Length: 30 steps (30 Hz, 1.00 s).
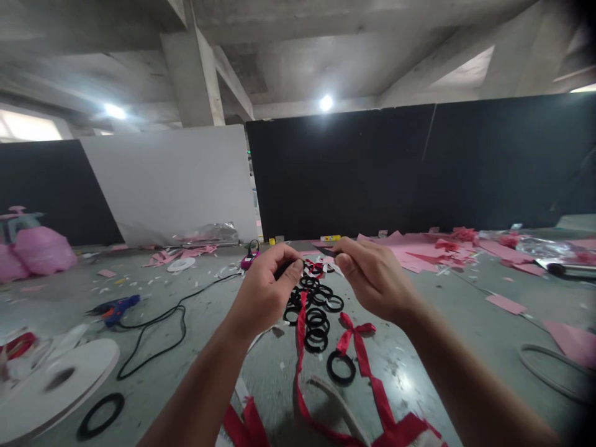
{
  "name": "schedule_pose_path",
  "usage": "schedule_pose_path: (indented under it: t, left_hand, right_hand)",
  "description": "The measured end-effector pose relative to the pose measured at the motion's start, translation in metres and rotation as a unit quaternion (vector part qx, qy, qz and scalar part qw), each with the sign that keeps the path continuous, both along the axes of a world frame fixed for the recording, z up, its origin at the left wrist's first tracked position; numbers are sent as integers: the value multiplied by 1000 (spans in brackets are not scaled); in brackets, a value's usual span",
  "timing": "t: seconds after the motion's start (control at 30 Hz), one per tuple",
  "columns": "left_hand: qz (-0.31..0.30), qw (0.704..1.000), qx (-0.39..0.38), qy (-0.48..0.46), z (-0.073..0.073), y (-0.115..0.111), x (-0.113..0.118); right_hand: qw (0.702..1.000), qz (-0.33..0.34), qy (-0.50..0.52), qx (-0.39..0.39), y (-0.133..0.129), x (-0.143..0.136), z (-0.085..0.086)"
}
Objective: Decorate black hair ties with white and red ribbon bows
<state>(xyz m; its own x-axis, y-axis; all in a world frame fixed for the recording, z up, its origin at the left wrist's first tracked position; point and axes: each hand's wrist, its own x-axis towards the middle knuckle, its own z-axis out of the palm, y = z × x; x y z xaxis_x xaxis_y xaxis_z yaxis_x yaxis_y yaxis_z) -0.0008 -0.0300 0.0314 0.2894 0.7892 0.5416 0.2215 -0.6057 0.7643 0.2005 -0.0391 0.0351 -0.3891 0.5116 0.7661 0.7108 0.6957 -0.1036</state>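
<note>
My left hand (272, 285) is closed on a black item, perhaps a ring, mostly covered by the fingers; a red ribbon (302, 347) hangs or lies just below it. Level with it on the right, my right hand (372, 276) pinches a thin dark blade-like tool (327, 251) that points left. A gap separates the two hands. Between and beneath them lie several black rings (316, 320) in a loose pile. Nearer to me, one black ring (341, 367) has a red bow (354, 332) on it, with ribbon trailing toward the front.
A blue glue gun (115, 308) with a black cord lies left, behind a white spool (60, 388) and a lone black ring (101, 416). Pink paper sheets (414, 248) are scattered along the back right, below a black panel (386, 174). Pink bags (41, 250) sit far left.
</note>
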Motion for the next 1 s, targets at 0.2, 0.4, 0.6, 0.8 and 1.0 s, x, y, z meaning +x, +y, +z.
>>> schedule_pose_path:
  t: [0.2,0.4,0.6,0.8,1.0]
  left_hand:
    - [66,997,35,13,-5,4,8]
    - [75,994,73,21,-7,0,11]
    - [117,975,163,92,-8,-2,9]
    - [150,960,187,141,-9,-4,11]
    - [121,968,162,147,-6,-6,11]
  right_hand:
    - [999,12,24,-33,-6,-11,-2]
    - [994,20,92,-55,-6,-29,-8]
    - [985,23,155,-67,0,-34,-14]
    - [991,19,123,-43,1,-28,-13]
    - [992,10,120,-22,-1,-27,-10]
